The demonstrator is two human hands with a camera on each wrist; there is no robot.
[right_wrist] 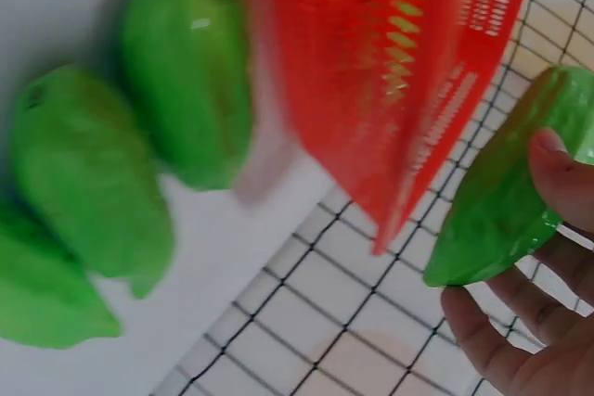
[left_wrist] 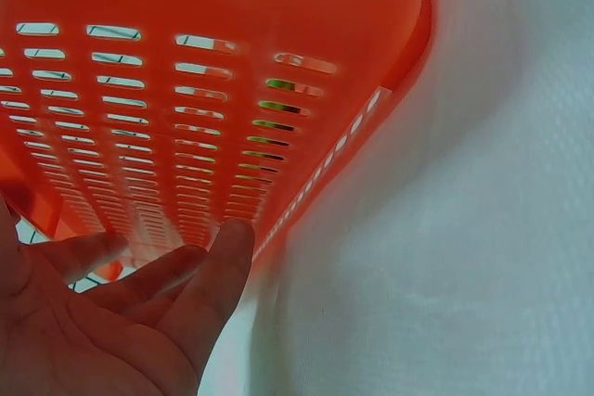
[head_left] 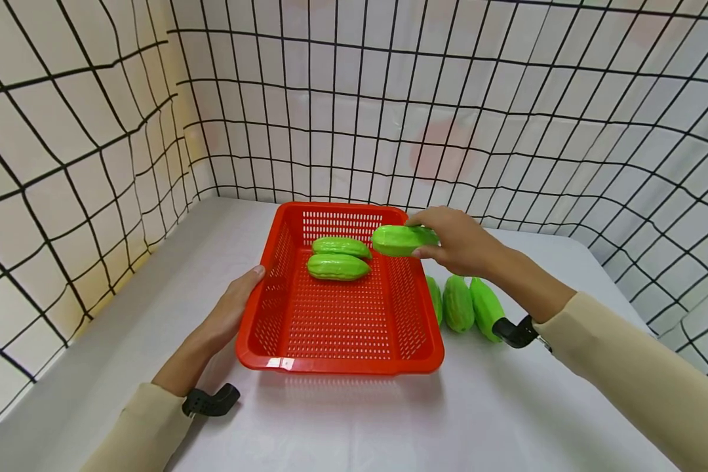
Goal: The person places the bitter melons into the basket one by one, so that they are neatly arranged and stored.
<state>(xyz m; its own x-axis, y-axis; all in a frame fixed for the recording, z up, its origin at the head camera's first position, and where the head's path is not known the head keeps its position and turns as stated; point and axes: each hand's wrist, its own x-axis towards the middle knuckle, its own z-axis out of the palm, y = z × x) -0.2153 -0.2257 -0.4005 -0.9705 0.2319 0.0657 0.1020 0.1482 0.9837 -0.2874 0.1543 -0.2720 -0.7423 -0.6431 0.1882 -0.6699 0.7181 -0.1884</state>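
In the head view, my right hand [head_left: 461, 241] holds a green, ridged, papaya-like fruit [head_left: 398, 240] above the right rim of a red plastic basket [head_left: 342, 364]. The right wrist view shows the thumb on one side of this fruit [right_wrist: 506, 197] and fingers on the other. My left hand [head_left: 233, 307] holds the basket's left rim, its fingers [left_wrist: 218, 275] against the perforated outer wall in the left wrist view. Two similar fruits [head_left: 338, 267] lie side by side in the basket, towards the back.
To the basket's right, several more green fruits [head_left: 458, 303] lie on the white tabletop [head_left: 354, 426], one partly hidden by the basket wall. Black wire mesh [head_left: 342, 118] with pale sheeting behind it stands around the back and sides.
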